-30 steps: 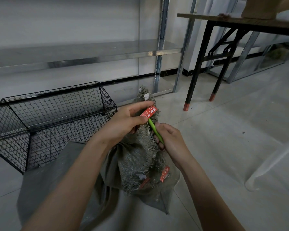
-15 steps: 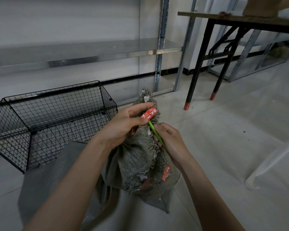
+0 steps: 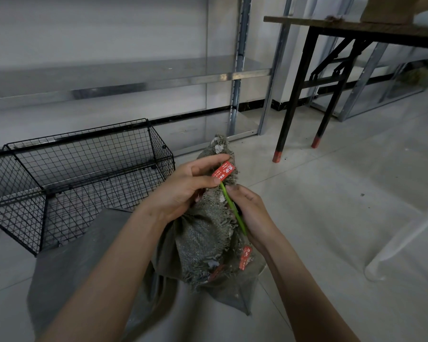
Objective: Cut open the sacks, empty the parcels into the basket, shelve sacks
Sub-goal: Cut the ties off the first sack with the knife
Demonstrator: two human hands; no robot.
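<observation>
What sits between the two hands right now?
Head view: the sack, its neck bunched, and the green tool that the right hand grips, its tip at the red tag the left hand pinches.

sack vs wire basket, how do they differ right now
The sack is soft, frayed grey weave; the basket is stiff black wire mesh. The sack is held up, the left hand pinching its red tag and the right hand gripping a green cutter against it; the basket sits untouched on the floor. Both are in front of the metal shelf.
</observation>
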